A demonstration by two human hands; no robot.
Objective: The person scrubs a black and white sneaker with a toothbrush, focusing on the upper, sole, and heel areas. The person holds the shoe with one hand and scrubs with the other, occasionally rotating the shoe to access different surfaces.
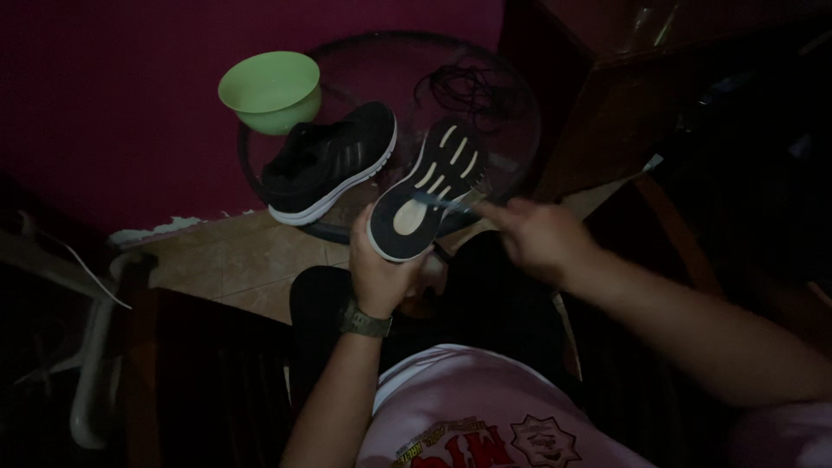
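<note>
Broadly, the round glass bench (520, 130) carries a second black shoe (334, 160), a green bowl (270, 89) and loose black laces (468, 87). The upturned shoe (425, 195) is in the left hand (381, 269), whose fingers are wrapped around its heel. The right hand (542, 238) fingers pinch a small blurred brush (446, 201) on the sole. A hard stroke could probably push the shoe out of this grip; the other shoe and bowl stand near.
</note>
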